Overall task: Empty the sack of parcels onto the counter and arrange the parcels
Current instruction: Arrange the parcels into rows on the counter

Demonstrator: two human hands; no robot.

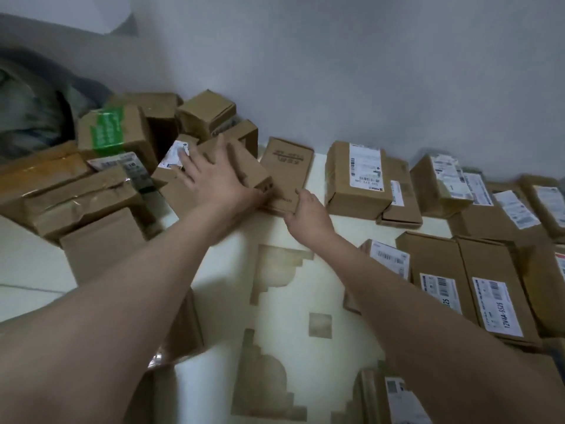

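Parcels [357, 179] of brown cardboard spread over the patterned desk [275, 301], with both hands on two of them.

The left hand [214, 175] lies flat, fingers spread wide, on a small box [247, 166] that sits tilted against the jumbled heap at the back left. The right hand [305, 209] pinches the near corner of a flat box [287, 166], which is printed with dark characters and lies just beside the small one. The cartons are matt, creased rectangular blocks. Many bear white barcode labels, some are sealed with clear tape, and a green-taped box [113, 130] stands in the heap. To the right they lie flat in rows, close together, along the grey wall [336, 71]. The desk is glossy cream with beige stepped shapes. A crumpled grey-green sack [30, 111], blurred, lies behind the heap at the far left.
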